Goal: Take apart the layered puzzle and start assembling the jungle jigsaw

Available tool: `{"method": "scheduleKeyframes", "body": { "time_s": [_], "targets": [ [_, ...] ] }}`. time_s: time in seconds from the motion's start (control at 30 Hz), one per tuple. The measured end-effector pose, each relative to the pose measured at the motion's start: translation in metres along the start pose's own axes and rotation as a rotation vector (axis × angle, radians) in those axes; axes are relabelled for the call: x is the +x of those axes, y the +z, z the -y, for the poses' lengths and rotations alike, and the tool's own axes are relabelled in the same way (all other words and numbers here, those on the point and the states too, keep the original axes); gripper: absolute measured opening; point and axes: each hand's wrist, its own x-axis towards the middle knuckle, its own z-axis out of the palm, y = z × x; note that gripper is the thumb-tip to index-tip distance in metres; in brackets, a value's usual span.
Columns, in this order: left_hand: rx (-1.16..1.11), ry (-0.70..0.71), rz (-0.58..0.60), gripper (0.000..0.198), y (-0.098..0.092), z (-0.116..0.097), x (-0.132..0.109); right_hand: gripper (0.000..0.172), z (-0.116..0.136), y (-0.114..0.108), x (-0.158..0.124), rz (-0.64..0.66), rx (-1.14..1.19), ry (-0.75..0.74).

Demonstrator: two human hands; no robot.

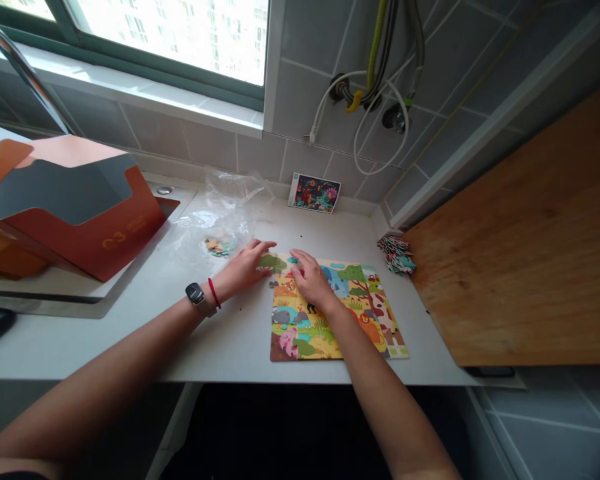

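A partly joined jigsaw puzzle (pixel 325 327) with colourful animals and trees lies flat on the white counter. My left hand (pixel 247 267) is at its upper left corner, thumb and fingers around a puzzle piece with a green tree (pixel 271 263). That piece juts out past the puzzle's left edge. My right hand (pixel 312 280) rests on the upper part of the puzzle, fingers slightly bent and apart near a small blue cloud; its palm hides some of the picture. A watch and a red cord are on my left wrist.
Loose puzzle pieces (pixel 220 245) lie by a clear plastic bag (pixel 230 207). More pieces are heaped in a pile (pixel 397 255) beside the wooden panel (pixel 520 247). A picture card (pixel 315 193) leans against the tiled wall. An open orange box (pixel 90 227) stands at left.
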Motion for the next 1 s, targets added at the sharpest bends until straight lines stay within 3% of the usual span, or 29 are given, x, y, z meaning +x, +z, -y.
{"method": "scheduleKeyframes", "body": {
  "time_s": [0.13,0.27,0.37,0.47,0.63,0.83,1.0],
  "targets": [
    [-0.101,-0.014,-0.065,0.055,0.003,-0.003,0.002,0.052,0.003,-0.002,0.0,-0.026,0.029,0.02],
    [-0.351,-0.123,-0.108,0.052,0.005,-0.003,0.005,0.05,0.006,-0.005,-0.001,-0.052,0.071,0.013],
    [-0.638,-0.245,-0.073,0.056,0.006,-0.006,0.008,0.047,0.005,-0.006,-0.001,-0.097,0.126,0.01],
    [-0.834,-0.317,0.001,0.044,0.007,-0.012,0.009,0.043,0.004,-0.007,0.0,-0.144,0.191,0.006],
    [-0.982,-0.357,0.058,0.037,0.01,-0.018,0.01,0.036,0.004,-0.008,0.0,-0.196,0.402,0.1],
    [-1.08,-0.421,-0.045,0.043,0.011,-0.016,0.011,0.052,0.006,-0.015,0.002,-0.237,0.766,0.315],
    [-1.197,-0.433,0.093,0.048,0.01,-0.028,0.006,0.051,0.011,-0.016,0.001,-0.208,0.851,0.296]
  ]
}}
